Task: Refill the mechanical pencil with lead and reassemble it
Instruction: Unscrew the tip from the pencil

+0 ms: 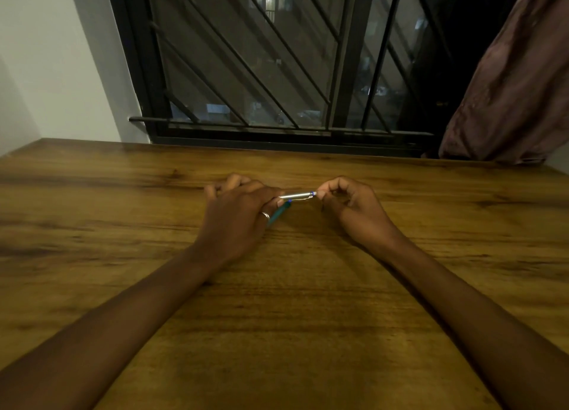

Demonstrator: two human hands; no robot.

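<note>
So rn my left grip [237,215] is curled round the mechanical pencil [297,196], silver barrel poking out toward 3 o'clock, just above the counter [277,317] mid-frame. Right grip [351,206] is pinching its blue-tipped end w/ thumb + forefinger. There's also a teal piece [278,214] tucked under my left fingers, prob a lead tube or pencil part, can't tell. No lead visible, so imo the cap's either coming off or going back on, idk which.
</note>
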